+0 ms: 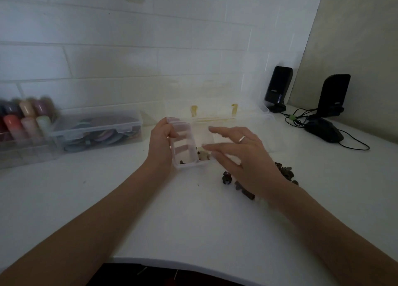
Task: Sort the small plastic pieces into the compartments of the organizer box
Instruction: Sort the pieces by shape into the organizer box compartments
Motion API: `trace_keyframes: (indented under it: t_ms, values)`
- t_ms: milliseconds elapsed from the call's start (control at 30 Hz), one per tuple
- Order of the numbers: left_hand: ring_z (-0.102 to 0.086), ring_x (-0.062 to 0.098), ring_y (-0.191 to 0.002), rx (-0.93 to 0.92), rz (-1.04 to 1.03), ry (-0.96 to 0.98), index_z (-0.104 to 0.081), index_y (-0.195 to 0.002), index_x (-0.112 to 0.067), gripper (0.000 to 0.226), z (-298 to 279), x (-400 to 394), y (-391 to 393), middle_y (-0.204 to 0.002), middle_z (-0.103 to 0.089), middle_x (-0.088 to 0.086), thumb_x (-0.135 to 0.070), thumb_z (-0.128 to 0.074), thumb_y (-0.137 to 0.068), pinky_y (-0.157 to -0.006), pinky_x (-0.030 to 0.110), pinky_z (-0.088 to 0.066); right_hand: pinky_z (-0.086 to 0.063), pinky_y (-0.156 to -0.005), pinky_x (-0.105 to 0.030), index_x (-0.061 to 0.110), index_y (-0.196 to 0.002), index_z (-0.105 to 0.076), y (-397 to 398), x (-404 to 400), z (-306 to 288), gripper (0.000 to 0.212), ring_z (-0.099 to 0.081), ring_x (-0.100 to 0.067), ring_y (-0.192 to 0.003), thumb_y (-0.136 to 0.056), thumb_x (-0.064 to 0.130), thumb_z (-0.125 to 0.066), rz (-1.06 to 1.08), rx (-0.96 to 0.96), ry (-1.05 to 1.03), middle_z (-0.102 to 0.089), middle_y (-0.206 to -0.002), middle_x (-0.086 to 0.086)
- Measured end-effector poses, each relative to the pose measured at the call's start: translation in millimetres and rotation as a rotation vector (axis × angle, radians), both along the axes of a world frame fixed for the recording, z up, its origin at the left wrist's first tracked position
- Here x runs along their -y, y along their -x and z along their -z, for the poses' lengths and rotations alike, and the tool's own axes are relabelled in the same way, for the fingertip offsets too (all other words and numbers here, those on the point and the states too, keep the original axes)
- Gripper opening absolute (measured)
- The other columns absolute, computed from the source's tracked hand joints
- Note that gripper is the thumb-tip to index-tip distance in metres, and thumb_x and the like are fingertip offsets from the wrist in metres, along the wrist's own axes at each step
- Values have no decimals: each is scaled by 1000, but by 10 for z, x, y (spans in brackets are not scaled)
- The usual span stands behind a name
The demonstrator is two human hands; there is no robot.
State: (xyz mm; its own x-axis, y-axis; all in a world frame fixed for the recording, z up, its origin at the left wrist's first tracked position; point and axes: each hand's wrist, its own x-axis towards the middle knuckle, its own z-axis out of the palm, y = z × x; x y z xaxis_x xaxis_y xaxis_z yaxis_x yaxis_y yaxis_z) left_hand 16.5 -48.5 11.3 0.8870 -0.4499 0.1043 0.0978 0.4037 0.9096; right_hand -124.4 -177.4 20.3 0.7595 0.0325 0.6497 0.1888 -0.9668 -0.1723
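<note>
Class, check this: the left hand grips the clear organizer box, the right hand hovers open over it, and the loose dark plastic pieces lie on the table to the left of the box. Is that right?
Not quite. In the head view the loose dark plastic pieces lie to the right of the organizer box, under the right hand. The left hand does grip the box.
</note>
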Motion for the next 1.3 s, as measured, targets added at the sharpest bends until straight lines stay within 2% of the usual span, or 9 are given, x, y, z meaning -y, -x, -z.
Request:
trace_keyframes:
  t_ms: [100,167,300,367,467,600,800,1100,1300]
  values:
    - [-58,30,-89,-160,36,-3,-59,-94,-15,39,28,-23,-87,-103,-62,10,-21,-52,-56,-78,46,-51,-39,-75,-16,27,-88,-71,123,71,-166,19,-52,-2,-83,-86,38,-56,41,51,-171,-64,-89,16]
    - [-60,27,-85,-201,17,23,-58,-95,-15,39,38,-41,-136,-102,-63,8,-21,-52,-56,-69,39,-53,-41,-66,-20,31,-79,-67,210,130,-243,19,-53,-2,-71,-81,46,-56,49,-110,-166,-63,-75,18]
    - [-61,24,-82,-203,2,61,-58,-93,-15,37,47,-56,-177,-100,-65,6,-20,-51,-57,-66,34,-52,-35,-79,-23,43,-107,-63,240,127,-209,24,-44,2,-79,-84,47,-59,142,-441,189,-62,-92,26]
    - [-61,23,-80,-195,14,58,-59,-90,-16,33,50,-56,-179,-97,-64,5,-19,-51,-58,-67,33,-51,-33,-75,-17,43,-116,-60,228,91,-193,29,-41,3,-79,-87,42,-59,108,-516,154,-52,-89,30]
    - [-61,22,-78,-203,18,41,-59,-90,-17,31,47,-50,-167,-97,-65,5,-20,-50,-60,-69,34,-51,-34,-65,-8,37,-106,-65,232,63,-194,20,-44,9,-72,-86,38,-62,61,-551,108,-43,-76,33]
    - [-60,22,-78,-198,8,43,-61,-81,-18,24,48,-39,-154,-96,-65,4,-19,-50,-59,-73,36,-50,-42,-63,-8,27,-90,-65,226,29,-177,16,-57,5,-76,-78,20,-73,-71,-404,-211,-63,-80,20]
    - [-59,22,-77,-151,43,50,-59,-74,-20,21,0,-56,-105,-88,-63,3,-17,-48,-56,-66,31,-50,-55,-76,-22,21,-107,-59,224,-44,-221,45,-64,-12,-85,-73,-4,-74,-226,-190,-638,-61,-93,3]
    - [-56,32,-93,41,45,-13,-57,-79,-13,35,-89,-61,98,-87,-63,7,-10,-38,-50,-92,53,-46,-54,-69,-25,23,-98,-54,189,-43,-141,44,-59,-11,-82,-69,1,-78,-148,-94,-594,-59,-88,8]
    - [-58,30,-90,118,9,-12,-58,-74,-14,34,-96,-62,133,-81,-64,7,-7,-37,-49,-89,58,-48,-55,-78,-23,13,-92,-59,147,-99,-82,29,-61,-9,-86,-75,-8,-70,-169,-44,-649,-66,-97,2]
